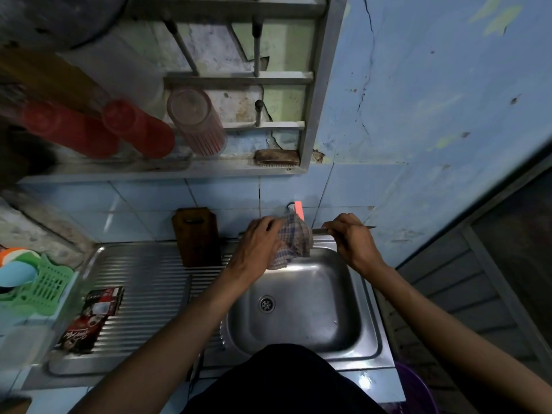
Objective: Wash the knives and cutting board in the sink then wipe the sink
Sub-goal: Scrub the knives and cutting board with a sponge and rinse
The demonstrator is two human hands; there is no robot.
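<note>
Over the back of the steel sink basin [301, 324], my left hand [257, 243] grips a checked cloth [294, 240]. The cloth is wrapped round one end of a thin knife [319, 230]. My right hand [352, 237] pinches the knife near its other end, whose tip sticks out to the right. A dark wooden cutting board [197, 236] stands upright against the tiled wall at the back of the drainboard. The tap [297, 209] with a pink spout is partly hidden behind the cloth.
The ribbed drainboard [149, 294] lies left of the basin, with dark sachet packets [92, 318] on its near left. A green plastic basket [38, 291] sits further left. A wall rack above holds red cups [137, 130], a clear tumbler [195, 121] and a brush [276, 158].
</note>
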